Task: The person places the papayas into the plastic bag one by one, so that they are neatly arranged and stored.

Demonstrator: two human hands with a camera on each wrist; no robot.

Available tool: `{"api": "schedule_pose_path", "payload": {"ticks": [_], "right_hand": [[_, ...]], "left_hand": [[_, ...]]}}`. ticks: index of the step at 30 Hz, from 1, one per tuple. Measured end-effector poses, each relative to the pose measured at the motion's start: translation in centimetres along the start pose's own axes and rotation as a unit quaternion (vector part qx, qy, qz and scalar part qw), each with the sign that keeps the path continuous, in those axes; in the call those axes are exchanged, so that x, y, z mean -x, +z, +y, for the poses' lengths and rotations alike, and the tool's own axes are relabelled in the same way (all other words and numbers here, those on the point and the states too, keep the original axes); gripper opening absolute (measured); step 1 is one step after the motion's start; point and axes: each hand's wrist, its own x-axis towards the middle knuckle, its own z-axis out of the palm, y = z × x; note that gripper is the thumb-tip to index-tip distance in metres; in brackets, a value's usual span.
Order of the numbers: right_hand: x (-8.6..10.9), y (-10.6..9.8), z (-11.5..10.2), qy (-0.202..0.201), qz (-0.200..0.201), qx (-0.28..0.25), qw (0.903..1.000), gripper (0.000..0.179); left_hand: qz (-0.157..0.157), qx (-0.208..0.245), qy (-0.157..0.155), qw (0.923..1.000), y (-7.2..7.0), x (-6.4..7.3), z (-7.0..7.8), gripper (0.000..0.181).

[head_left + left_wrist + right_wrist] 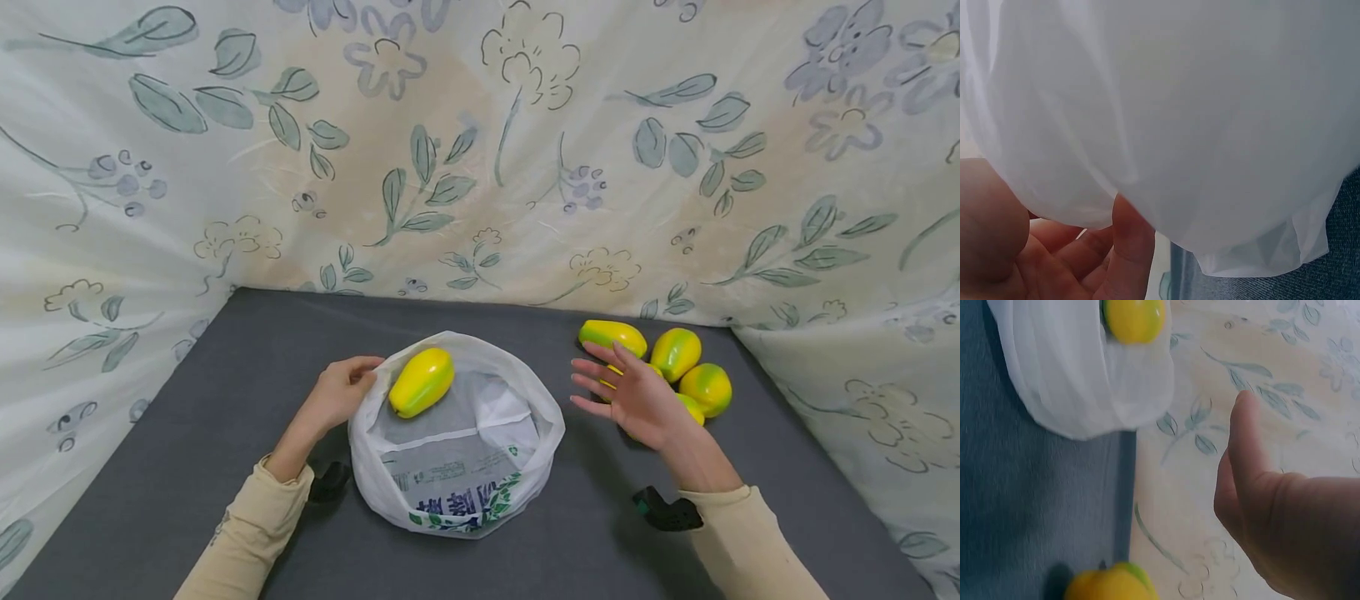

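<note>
One papaya (pixel 422 383) lies in the bag (pixel 358 458), long axis slanting from near left to far right. Left hand (pixel 343 392) pinches its rim; right hand (pixel 643 398), fingers spread, partly blocks the fruit cluster (pixel 677 354).

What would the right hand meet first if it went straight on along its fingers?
Probably the rim of the white plastic bag: in the head view, the right hand points its fingers that way. Its height is unclear, so it might pass over instead.
</note>
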Motion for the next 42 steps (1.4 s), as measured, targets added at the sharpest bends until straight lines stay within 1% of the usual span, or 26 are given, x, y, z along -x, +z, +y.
{"api": "schedule_pose_path", "payload": {"ticks": [5,8,12,15,17,22,25,30,32,37,42], "right_hand": [[1.4,-1.6,-0.8,-0.006,0.013,-0.052,0.9985,0.034],[2.3,-2.4,-1.1,-0.011,0.022,-0.071,0.9972,0.031],[3.0,-3.1,-1.4,-0.012,0.040,-0.058,0.9974,0.030],[3.3,-3.6,-1.5,-0.009,0.052,-0.058,0.9969,0.032],[3.5,-3.9,-1.5,-0.009,0.053,-0.057,0.9969,0.032],[4.4,-5.4,-1.6,-0.016,0.046,-0.083,0.9954,0.031],[5.1,-6.5,-1.7,-0.022,0.054,-0.106,0.9927,0.031],[6.3,-8.5,-1.7,-0.033,0.058,-0.129,0.9894,0.029],[6.7,-9.1,-1.7,-0.039,0.061,-0.126,0.9895,0.028],[7.3,-10.6,-1.6,-0.043,0.104,-0.101,0.9885,0.023],[8.0,-11.9,-1.3,-0.039,0.140,-0.095,0.9848,0.020]], "left_hand": [[0.000,-0.004,0.000,1.0000,0.1,0.0,-0.1,0.034],[-0.001,-0.004,0.000,1.0000,0.1,-0.1,-0.1,0.034],[-0.002,-0.005,0.001,1.0000,0.1,-0.1,-0.2,0.034],[-0.003,-0.006,0.001,1.0000,0.1,-0.1,-0.3,0.034],[-0.004,-0.005,0.000,1.0000,0.1,-0.2,-0.3,0.034],[-0.006,-0.003,-0.004,1.0000,0.1,-0.2,-0.3,0.034],[-0.006,-0.005,-0.005,1.0000,0.1,-0.2,-0.2,0.034],[-0.007,-0.009,-0.002,0.9999,0.1,-0.2,-0.1,0.034],[-0.007,-0.007,0.000,1.0000,0.0,-0.1,-0.1,0.034],[-0.008,-0.007,0.000,0.9999,0.1,-0.1,-0.1,0.034],[-0.011,-0.009,-0.001,0.9999,0.1,-0.1,0.0,0.034]]}}
